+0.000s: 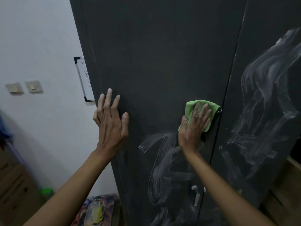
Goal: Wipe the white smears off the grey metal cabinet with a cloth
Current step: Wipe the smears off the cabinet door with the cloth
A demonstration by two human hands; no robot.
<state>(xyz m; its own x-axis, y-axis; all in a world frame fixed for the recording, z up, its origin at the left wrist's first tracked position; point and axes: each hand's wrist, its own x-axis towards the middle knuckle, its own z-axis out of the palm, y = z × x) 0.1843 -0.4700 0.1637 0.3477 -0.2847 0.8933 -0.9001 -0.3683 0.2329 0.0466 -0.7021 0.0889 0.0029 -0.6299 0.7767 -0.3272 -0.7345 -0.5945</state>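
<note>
The right hand (pixel 193 126) presses a green microfibre cloth (pixel 202 110) flat against the left door (pixel 154 54) of the dark grey metal cabinet, close to this door's right edge, where the two doors meet. Its fingers are straight and slightly spread on top of the cloth, and the thumb lies at the cloth's left side. The left hand (pixel 112 123) rests flat on the same door near its left edge, fingers straight and spread wide, holding nothing.

White smears (pixel 162 160) cover the lower part of the left door, starting just below the right hand. A bigger white smear (pixel 267 95) runs down the right door (pixel 260 22). Two metal handles (pixel 196 194) sit near the lower end of the doors' meeting edges. On the wall (pixel 40 38) to the left are two switches (pixel 33 86) and a paper with handwriting (pixel 84 79), partly hidden behind the cabinet.
</note>
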